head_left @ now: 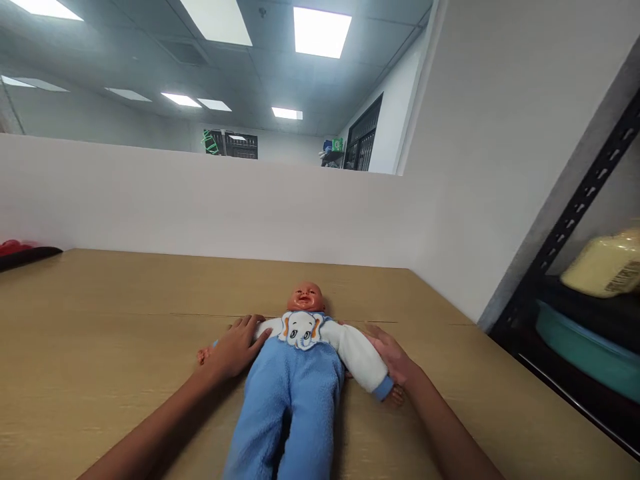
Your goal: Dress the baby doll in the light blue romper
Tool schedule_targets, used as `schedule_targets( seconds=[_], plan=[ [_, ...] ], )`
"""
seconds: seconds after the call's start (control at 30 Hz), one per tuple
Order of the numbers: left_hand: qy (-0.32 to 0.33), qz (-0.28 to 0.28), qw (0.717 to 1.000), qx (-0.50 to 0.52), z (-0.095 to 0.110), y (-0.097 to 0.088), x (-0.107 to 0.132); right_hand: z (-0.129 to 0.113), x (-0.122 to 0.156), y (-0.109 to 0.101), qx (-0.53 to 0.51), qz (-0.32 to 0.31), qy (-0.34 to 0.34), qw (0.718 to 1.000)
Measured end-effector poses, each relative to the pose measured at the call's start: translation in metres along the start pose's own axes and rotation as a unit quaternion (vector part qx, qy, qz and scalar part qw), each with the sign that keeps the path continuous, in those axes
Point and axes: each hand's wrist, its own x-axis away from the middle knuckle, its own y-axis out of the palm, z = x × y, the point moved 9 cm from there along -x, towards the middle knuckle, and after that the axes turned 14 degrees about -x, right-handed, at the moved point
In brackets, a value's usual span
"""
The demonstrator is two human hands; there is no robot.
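Note:
A baby doll (306, 298) lies on its back on a wooden table (100, 347), head pointing away from me. It wears a blue fleece romper (293, 400) with white sleeves and an elephant bib. My left hand (235, 347) rests flat, fingers out, over the doll's sleeve on the left side of the view. My right hand (395, 360) lies against the other white sleeve (363, 363), fingers stretched along it, near the blue cuff.
A white partition wall (200, 207) runs behind the table. A black metal shelf (575, 220) stands at the right with a teal bowl (590, 347) and a yellowish bag (607, 263). A red and black object (23, 253) sits at the table's far left.

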Motion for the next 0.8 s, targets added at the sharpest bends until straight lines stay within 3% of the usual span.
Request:
schedule_targets(
  seconds=[0.1, 0.23, 0.33, 0.47, 0.7, 0.8],
  plan=[
    [-0.014, 0.013, 1.0, -0.02, 0.003, -0.001, 0.002, 0.013, 0.002, -0.007, -0.029, 0.008, 0.065, 0.997],
    [-0.025, 0.028, 0.996, -0.078, 0.001, 0.005, 0.002, 0.02, 0.009, -0.017, 0.052, 0.022, 0.131, 0.99],
    [-0.023, 0.014, 0.991, -0.129, -0.002, 0.015, -0.001, -0.003, 0.014, -0.012, 0.163, -0.004, 0.066, 0.984],
    [-0.025, 0.008, 0.987, -0.161, -0.004, 0.021, -0.003, -0.032, 0.019, 0.002, 0.322, -0.018, -0.034, 0.946],
    [-0.029, -0.008, 0.982, -0.185, -0.001, 0.02, -0.002, -0.034, 0.014, 0.013, 0.419, -0.027, -0.1, 0.902],
    [-0.027, -0.01, 0.983, -0.183, 0.0, 0.02, -0.001, -0.035, 0.013, 0.011, 0.49, 0.0, -0.119, 0.863]
  ],
)
